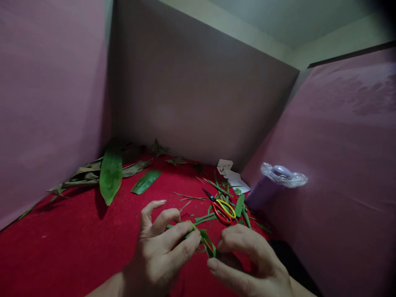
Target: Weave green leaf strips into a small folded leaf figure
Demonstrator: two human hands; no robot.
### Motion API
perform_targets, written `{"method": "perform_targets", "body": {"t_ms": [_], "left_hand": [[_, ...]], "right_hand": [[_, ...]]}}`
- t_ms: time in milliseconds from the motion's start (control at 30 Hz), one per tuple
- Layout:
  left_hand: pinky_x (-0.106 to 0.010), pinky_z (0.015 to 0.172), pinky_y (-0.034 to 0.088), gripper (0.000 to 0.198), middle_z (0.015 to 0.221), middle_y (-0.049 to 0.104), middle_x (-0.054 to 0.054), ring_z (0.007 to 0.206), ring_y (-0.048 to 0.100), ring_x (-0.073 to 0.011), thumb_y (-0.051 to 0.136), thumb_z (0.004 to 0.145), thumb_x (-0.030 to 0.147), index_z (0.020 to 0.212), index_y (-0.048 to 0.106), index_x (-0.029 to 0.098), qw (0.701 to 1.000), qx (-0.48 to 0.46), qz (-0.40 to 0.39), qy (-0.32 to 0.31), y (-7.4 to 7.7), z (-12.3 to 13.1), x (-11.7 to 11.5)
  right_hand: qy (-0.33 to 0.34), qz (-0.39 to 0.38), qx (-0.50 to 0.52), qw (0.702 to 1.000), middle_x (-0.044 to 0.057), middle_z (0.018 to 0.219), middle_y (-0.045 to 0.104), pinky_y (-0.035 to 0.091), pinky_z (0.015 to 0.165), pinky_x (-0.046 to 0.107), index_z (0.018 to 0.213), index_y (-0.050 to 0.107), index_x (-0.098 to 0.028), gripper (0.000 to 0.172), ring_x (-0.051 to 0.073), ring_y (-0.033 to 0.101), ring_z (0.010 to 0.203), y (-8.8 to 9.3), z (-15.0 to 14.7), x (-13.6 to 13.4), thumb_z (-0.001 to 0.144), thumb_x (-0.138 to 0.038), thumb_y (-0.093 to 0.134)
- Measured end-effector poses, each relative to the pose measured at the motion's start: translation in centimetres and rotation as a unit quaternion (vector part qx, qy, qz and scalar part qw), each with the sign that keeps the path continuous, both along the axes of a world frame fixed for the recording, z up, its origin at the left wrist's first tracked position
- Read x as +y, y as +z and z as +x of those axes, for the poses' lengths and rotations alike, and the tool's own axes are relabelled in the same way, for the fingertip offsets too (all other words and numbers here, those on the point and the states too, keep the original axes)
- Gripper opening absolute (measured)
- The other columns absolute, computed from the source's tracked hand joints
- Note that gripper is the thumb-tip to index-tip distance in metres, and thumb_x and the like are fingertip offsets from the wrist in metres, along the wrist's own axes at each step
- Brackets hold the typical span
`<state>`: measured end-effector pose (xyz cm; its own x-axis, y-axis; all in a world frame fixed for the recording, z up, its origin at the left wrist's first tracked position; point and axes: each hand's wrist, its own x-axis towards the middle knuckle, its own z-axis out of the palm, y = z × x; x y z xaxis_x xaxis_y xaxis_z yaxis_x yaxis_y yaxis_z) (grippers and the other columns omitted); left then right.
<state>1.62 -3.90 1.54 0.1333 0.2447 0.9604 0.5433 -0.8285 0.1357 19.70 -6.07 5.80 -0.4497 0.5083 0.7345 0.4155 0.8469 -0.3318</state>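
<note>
Between my two hands is a small piece of folded green leaf strips point(208, 240), held just above the red cloth. My left hand point(168, 247) pinches its left end between thumb and forefinger, with the other fingers curled up and apart. On the right end, the thumb and forefinger of my right hand point(247, 260) close around the folded tip. Part of the leaf piece is hidden behind my left fingers. Just beyond the hands lie scissors point(220, 208) with one red and one yellow handle and dark blades, resting among cut green leaf strips point(206, 218).
A purple cylinder point(266, 187) with clear plastic at its top leans by the right pink wall. White paper pieces point(235, 181) lie at the back. Left of centre are a broad green leaf point(111, 173), a cut leaf section point(146, 182) and dried leaves point(83, 175). Panels enclose the red surface.
</note>
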Motion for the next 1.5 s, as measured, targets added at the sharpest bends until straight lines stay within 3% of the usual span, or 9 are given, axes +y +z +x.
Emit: {"method": "perform_targets", "body": {"t_ms": [133, 233, 467, 667, 833, 1033, 1133, 1267, 1500], "left_hand": [[-0.049, 0.088, 0.029, 0.029, 0.069, 0.073, 0.001, 0.073, 0.054, -0.0183, 0.042, 0.088, 0.014, 0.081, 0.069, 0.022, 1.0, 0.022, 0.008, 0.009, 0.1, -0.1, 0.0], [-0.047, 0.09, 0.028, 0.027, 0.07, 0.074, 0.002, 0.073, 0.055, -0.0171, 0.045, 0.088, 0.014, 0.08, 0.069, 0.023, 0.999, 0.041, 0.012, 0.019, 0.3, -0.2, -0.1], [-0.047, 0.09, 0.027, 0.026, 0.069, 0.074, 0.003, 0.073, 0.055, -0.0173, 0.046, 0.088, 0.015, 0.08, 0.069, 0.023, 1.0, 0.02, 0.005, 0.021, 0.1, -0.2, -0.1], [-0.048, 0.094, 0.026, 0.024, 0.074, 0.074, 0.002, 0.077, 0.055, -0.0175, 0.047, 0.087, 0.016, 0.083, 0.069, 0.023, 0.999, 0.029, -0.001, 0.018, -0.3, -0.3, -0.1], [-0.048, 0.096, 0.026, 0.023, 0.079, 0.075, 0.002, 0.079, 0.056, -0.0165, 0.05, 0.081, 0.004, 0.087, 0.066, 0.02, 0.998, 0.065, 0.006, 0.012, -0.4, -0.9, -0.3], [-0.051, 0.095, 0.028, 0.029, 0.09, 0.075, 0.001, 0.085, 0.057, -0.018, 0.059, 0.074, 0.003, 0.097, 0.06, 0.02, 0.995, 0.097, 0.023, -0.005, -0.4, -1.8, -0.4], [-0.05, 0.095, 0.029, 0.029, 0.088, 0.075, 0.002, 0.082, 0.058, -0.018, 0.061, 0.072, 0.004, 0.096, 0.06, 0.021, 0.994, 0.108, 0.024, -0.003, -0.2, -1.6, -0.3], [-0.047, 0.09, 0.034, 0.022, 0.075, 0.075, 0.003, 0.072, 0.057, -0.016, 0.059, 0.075, 0.004, 0.089, 0.06, 0.021, 1.0, 0.018, 0.005, -0.004, 0.2, -0.8, -0.1], [-0.041, 0.084, 0.043, 0.027, 0.073, 0.068, 0.0, 0.076, 0.056, -0.0174, 0.058, 0.074, 0.002, 0.093, 0.059, 0.021, 0.989, -0.021, -0.121, -0.076, -0.5, -1.1, 0.8]], "right_hand": [[0.01, 0.164, -0.01, 0.986, 0.003, 0.065, 0.063, 0.052, 0.051, 0.027, 0.087, 0.064, -0.019, 0.014, 0.015, 0.06, 0.059, -0.8, -0.2, 0.4, 0.086, -0.016, 0.051], [0.048, 0.215, -0.022, 0.975, 0.005, 0.069, 0.067, 0.055, 0.057, 0.027, 0.092, 0.065, -0.017, 0.02, 0.017, 0.064, 0.068, -0.6, -0.4, 0.7, 0.089, -0.016, 0.045], [-0.02, 0.097, -0.011, 0.995, 0.005, 0.078, 0.07, 0.057, 0.063, 0.025, 0.091, 0.065, -0.018, 0.016, 0.018, 0.066, 0.076, -0.1, -1.2, -0.7, 0.083, -0.01, 0.055], [0.006, 0.082, 0.006, 0.997, 0.004, 0.078, 0.069, 0.055, 0.065, 0.03, 0.09, 0.067, -0.02, 0.014, 0.017, 0.063, 0.076, -0.2, -1.5, -0.1, 0.084, -0.013, 0.056], [0.042, -0.008, 0.007, 0.999, 0.005, 0.075, 0.065, 0.053, 0.064, 0.029, 0.08, 0.063, -0.018, 0.012, 0.015, 0.06, 0.068, 0.8, -1.5, 0.4, 0.083, -0.011, 0.053], [0.06, -0.084, 0.075, 0.992, 0.002, 0.072, 0.056, 0.049, 0.059, 0.024, 0.076, 0.056, -0.018, 0.004, 0.013, 0.055, 0.067, -0.5, -1.6, 1.0, 0.079, -0.018, 0.058], [0.075, -0.082, 0.081, 0.99, 0.002, 0.072, 0.054, 0.048, 0.059, 0.025, 0.078, 0.056, -0.018, 0.002, 0.014, 0.054, 0.067, -0.9, -1.6, 1.3, 0.078, -0.017, 0.058], [0.081, -0.052, 0.095, 0.991, 0.004, 0.075, 0.057, 0.048, 0.059, 0.027, 0.086, 0.058, -0.017, 0.008, 0.015, 0.055, 0.069, -0.8, -1.3, 1.3, 0.078, -0.016, 0.058], [0.026, -0.054, 0.113, 0.992, 0.005, 0.081, 0.058, 0.049, 0.066, 0.03, 0.094, 0.059, -0.017, 0.022, 0.017, 0.056, 0.077, -0.8, -0.5, 1.1, 0.078, -0.005, 0.051]]}}
